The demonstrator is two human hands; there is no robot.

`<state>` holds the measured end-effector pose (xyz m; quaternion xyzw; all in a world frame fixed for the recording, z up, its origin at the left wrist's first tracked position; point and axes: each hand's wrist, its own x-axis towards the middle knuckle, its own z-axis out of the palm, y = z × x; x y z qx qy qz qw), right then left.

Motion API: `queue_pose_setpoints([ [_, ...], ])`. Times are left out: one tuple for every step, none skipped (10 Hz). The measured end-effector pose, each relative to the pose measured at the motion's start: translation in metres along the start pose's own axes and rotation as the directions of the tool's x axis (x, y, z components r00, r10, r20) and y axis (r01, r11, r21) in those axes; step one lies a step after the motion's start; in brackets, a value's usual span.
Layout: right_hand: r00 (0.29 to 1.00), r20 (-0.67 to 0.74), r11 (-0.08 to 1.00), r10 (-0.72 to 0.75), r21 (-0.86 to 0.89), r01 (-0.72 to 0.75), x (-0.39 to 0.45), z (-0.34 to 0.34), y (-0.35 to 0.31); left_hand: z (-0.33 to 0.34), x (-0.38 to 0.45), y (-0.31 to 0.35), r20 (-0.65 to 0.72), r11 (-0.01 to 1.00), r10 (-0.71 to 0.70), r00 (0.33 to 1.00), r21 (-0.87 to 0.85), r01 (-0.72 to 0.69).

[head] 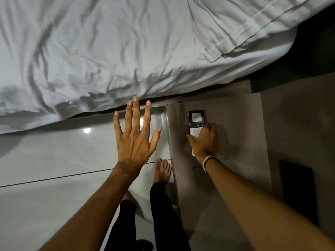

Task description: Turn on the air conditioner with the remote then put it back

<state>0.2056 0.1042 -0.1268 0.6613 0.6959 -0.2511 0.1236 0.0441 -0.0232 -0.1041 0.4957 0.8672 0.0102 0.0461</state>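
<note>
A bed with a rumpled white sheet (108, 51) fills the upper part of the view. Below it lies pale glossy floor tile (45, 160), and to the right stands a grey-brown bedside surface (235, 109).

The remote (196, 122) lies flat on that surface, near its left edge. Its long axis runs away from the person, display end farthest and keypad end toward the wrist. The display appears lit, though its content is too small to read.

The right hand (204, 142) is the nearer hand and is directly over the lower half of the remote. Its fingers are curled down onto the body, with the thumb (190, 137) at the left side. Whether this is a firm grip or a loose contact cannot be told; the remote seems to rest on the surface.

The left hand (135, 134) hovers over the floor, left of the surface, fingers spread wide, holding nothing.

Judgement: either a pick-up or a set-down; the frame does not decide.
</note>
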Motion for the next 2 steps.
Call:
queue_pose_setpoints([
  [0.999, 0.017, 0.999, 0.028, 0.033, -0.028, -0.002, -0.005, -0.003, -0.010, 0.003, -0.005, 0.004, 1.000, -0.005, 1.000, 0.001, 0.005],
  [0.998, -0.041, 0.999, -0.048, -0.024, 0.047, -0.010, -0.024, -0.012, -0.031, 0.007, -0.010, -0.020, 1.000, 0.003, 1.000, 0.013, -0.002],
])
